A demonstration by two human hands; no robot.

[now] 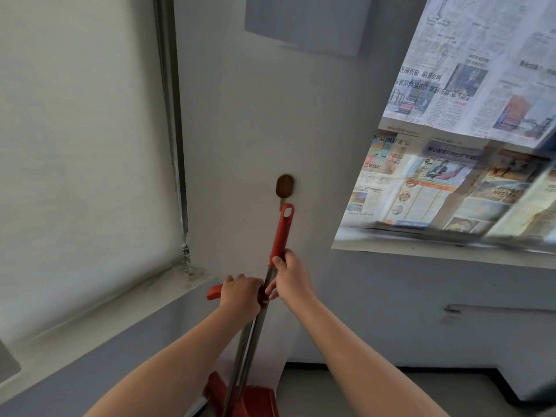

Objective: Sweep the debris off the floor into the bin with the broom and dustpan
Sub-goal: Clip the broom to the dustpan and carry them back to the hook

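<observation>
- At the wall edge of the floor, my right hand clamps the red-capped steel broom; my left hand grips the red plastic dustpan by its handle.
- Both seem light and stiff; I'd hold mid-shaft.

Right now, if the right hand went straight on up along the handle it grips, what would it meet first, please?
Probably the brown hook, which sits just above the tip of the red handle that the right hand grips; depth is unclear there.
</observation>
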